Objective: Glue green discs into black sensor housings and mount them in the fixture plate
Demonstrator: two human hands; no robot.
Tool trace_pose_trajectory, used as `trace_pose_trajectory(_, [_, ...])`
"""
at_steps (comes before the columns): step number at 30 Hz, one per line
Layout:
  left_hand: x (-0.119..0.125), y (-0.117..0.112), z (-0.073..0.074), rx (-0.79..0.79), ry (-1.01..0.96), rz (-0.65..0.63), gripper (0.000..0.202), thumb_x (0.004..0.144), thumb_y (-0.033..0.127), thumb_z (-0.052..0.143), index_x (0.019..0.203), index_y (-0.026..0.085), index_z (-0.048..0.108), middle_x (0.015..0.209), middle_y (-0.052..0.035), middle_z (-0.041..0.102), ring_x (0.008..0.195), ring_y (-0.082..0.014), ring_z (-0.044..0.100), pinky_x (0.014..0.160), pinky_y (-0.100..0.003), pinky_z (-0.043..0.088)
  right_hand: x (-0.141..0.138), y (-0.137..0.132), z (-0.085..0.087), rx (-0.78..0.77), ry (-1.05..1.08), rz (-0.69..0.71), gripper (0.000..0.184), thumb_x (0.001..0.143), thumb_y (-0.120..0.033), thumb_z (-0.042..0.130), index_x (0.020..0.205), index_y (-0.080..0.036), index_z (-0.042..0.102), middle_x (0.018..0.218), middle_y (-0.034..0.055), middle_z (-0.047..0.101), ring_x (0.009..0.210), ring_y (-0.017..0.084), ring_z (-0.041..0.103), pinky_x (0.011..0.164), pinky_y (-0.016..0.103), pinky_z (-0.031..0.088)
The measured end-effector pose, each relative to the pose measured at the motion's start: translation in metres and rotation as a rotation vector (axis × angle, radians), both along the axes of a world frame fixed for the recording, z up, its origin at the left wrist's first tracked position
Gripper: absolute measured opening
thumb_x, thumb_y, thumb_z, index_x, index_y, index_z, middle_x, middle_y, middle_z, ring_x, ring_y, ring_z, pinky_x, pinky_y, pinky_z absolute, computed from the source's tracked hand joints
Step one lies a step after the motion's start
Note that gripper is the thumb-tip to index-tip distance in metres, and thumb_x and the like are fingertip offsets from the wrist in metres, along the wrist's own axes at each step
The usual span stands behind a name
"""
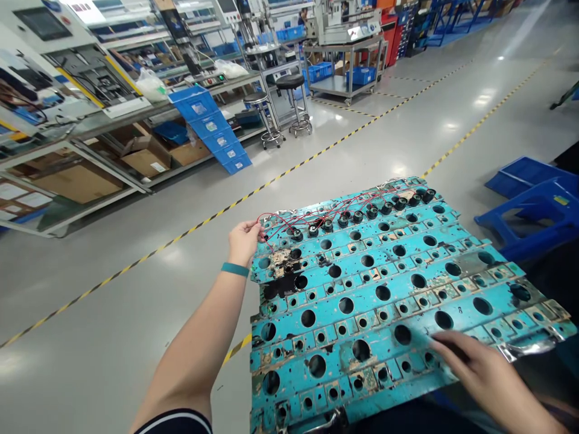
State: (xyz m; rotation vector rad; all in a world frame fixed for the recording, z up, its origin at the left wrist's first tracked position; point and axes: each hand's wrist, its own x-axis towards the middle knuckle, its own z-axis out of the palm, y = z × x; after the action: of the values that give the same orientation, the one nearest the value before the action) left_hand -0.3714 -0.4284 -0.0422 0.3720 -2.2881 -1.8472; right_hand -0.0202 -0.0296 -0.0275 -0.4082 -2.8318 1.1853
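A worn turquoise board (362,259) with rows of round holes lies in front of me. My left hand (244,241), wearing a teal wristband (234,269), is at the board's far left corner. Its thumb and fingers are pinched on a thin red wire (266,217). Several black round parts (342,219) sit in a row along the far edge, with red wires looping among them. Over the near right part of the board is my right hand (484,367), its fingertips smeared by motion. I see no object in it, but cannot tell how its fingers close.
Blue plastic stools (538,211) stand to the right of the board. Across the grey floor, a workbench (90,129) holds machines, with cardboard boxes (147,158) below. A stack of blue bins (212,129) leans there, near round stools (289,84). Yellow-black tape (253,194) marks the floor.
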Motion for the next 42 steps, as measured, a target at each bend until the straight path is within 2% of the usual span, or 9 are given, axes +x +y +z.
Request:
trace_pose_trajectory(3, [0.022,0.009,-0.003,0.125,-0.043,-0.032,0.023,0.071,0.028,0.075,0.082,0.013,0.062,0.067,-0.0035,0.065,0.053,-0.0136,0.058,0.052,-0.024,0.049,-0.081,-0.07,0.001,-0.497,-0.205,0.197,0.03,0.091,-0.049,0.061,0.098,-0.024,0.074,0.081,0.0054,0.074,0.059,0.018,0.066,0.055,0.028,0.054])
trace_pose_trajectory(6, [0.042,0.016,-0.007,0.221,-0.064,-0.05,0.028,0.069,0.031,0.078,0.083,0.012,0.063,0.069,-0.0048,0.066,0.055,-0.014,0.06,0.051,-0.023,0.049,-0.157,-0.143,-0.004,-0.906,-0.372,0.099,0.011,0.086,-0.028,0.068,0.094,-0.02,0.07,0.085,0.0031,0.072,0.047,0.01,0.057,0.041,0.022,0.041])
trace_pose_trajectory(9, [0.056,0.019,-0.011,0.291,-0.066,-0.049,0.029,0.067,0.031,0.079,0.084,0.012,0.064,0.071,-0.0054,0.067,0.058,-0.0144,0.061,0.052,-0.023,0.049,-0.208,-0.198,-0.014,-1.021,-0.462,0.091,0.006,0.09,-0.022,0.063,0.095,-0.019,0.066,0.09,0.0033,0.072,0.046,0.009,0.058,0.039,0.02,0.04])
trace_pose_trajectory(13, [0.065,0.02,-0.017,0.348,-0.061,-0.022,0.031,0.065,0.031,0.081,0.084,0.012,0.065,0.071,-0.0051,0.068,0.059,-0.0143,0.061,0.053,-0.024,0.05,-0.236,-0.236,-0.024,-1.079,-0.528,0.108,0.017,0.094,-0.019,0.057,0.077,-0.017,0.059,0.069,0.0005,0.068,0.04,0.008,0.054,0.035,0.018,0.035])
trace_pose_trajectory(16, [0.069,0.02,-0.022,0.374,-0.061,-0.007,0.033,0.062,0.032,0.083,0.083,0.012,0.066,0.07,-0.0048,0.067,0.059,-0.0138,0.061,0.054,-0.024,0.051,-0.238,-0.244,-0.027,-1.102,-0.53,0.082,0.023,0.092,-0.013,0.055,0.07,-0.017,0.056,0.055,-0.003,0.062,0.037,0.006,0.049,0.033,0.015,0.031])
trace_pose_trajectory(27, [0.073,0.02,-0.021,0.382,-0.065,-0.016,0.04,0.058,0.038,0.085,0.081,0.013,0.064,0.065,-0.0018,0.064,0.057,-0.0126,0.059,0.053,-0.023,0.05,-0.218,-0.229,-0.039,-1.124,-0.496,-0.046,0.018,0.082,-0.013,0.067,0.068,-0.016,0.056,0.057,0.0004,0.068,0.038,0.007,0.053,0.032,0.015,0.031])
trace_pose_trajectory(31, [0.077,0.023,-0.02,0.355,-0.071,-0.024,0.04,0.061,0.039,0.085,0.082,0.013,0.063,0.068,-0.0024,0.064,0.058,-0.0126,0.059,0.054,-0.024,0.05,-0.225,-0.232,-0.031,-1.177,-0.474,-0.001,0.014,0.089,-0.016,0.061,0.075,-0.016,0.059,0.064,0.0006,0.07,0.043,0.007,0.058,0.037,0.015,0.039])
trace_pose_trajectory(37, [0.092,0.026,-0.018,0.309,-0.074,-0.065,0.041,0.068,0.048,0.081,0.086,0.015,0.064,0.076,-0.0032,0.066,0.062,-0.0129,0.06,0.056,-0.024,0.05,-0.23,-0.232,-0.028,-1.183,-0.496,0.087,0.017,0.083,-0.007,0.061,0.068,-0.015,0.059,0.055,-0.0029,0.063,0.04,0.006,0.051,0.037,0.015,0.037])
trace_pose_trajectory(42, [0.122,0.029,-0.022,0.235,-0.15,-0.177,0.037,0.071,0.048,0.081,0.071,0.015,0.065,0.06,-0.0017,0.062,0.051,-0.0109,0.051,0.049,-0.022,0.041,-0.225,-0.226,-0.026,-1.191,-0.519,0.149,0.015,0.08,-0.003,0.057,0.074,-0.013,0.065,0.061,-0.0014,0.066,0.045,0.006,0.054,0.04,0.016,0.039])
